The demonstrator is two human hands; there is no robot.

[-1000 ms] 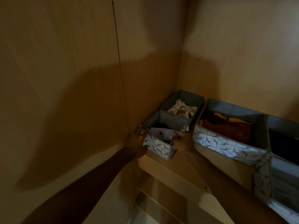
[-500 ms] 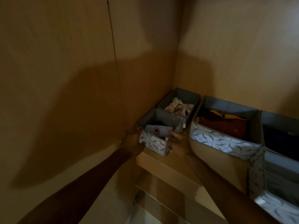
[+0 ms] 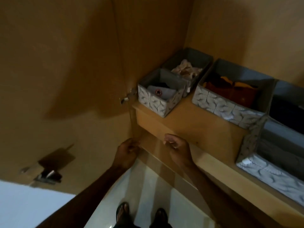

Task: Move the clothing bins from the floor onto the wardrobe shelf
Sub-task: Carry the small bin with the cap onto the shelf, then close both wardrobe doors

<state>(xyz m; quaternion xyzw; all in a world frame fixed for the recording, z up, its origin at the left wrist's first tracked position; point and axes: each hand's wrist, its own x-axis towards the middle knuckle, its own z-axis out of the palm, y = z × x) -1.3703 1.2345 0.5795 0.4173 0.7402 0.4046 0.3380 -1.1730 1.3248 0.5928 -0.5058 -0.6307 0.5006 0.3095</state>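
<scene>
A small grey leaf-patterned bin (image 3: pixel 154 102) holding a white item with a star badge stands at the left front of the wooden wardrobe shelf (image 3: pixel 184 122). Behind it sits a second small bin (image 3: pixel 189 63) with pale cloth. To the right stands a wide bin (image 3: pixel 225 109) with rust and yellow clothes, then another bin (image 3: pixel 266 170) with dark clothes at the right edge. My left hand (image 3: pixel 127 152) and right hand (image 3: pixel 177 147) hang below the shelf's front edge, fingers loosely curled, holding nothing and touching no bin.
The wardrobe door (image 3: pixel 57 79) stands to the left with a hinge (image 3: pixel 128 97) by the shelf corner and a metal latch (image 3: pixel 47 173) lower down. My feet (image 3: pixel 141 213) stand on the pale floor below.
Both hands have let go of the small front bin and dropped below the shelf edge. The camera has tilted down, and the floor and my feet have come into view.
</scene>
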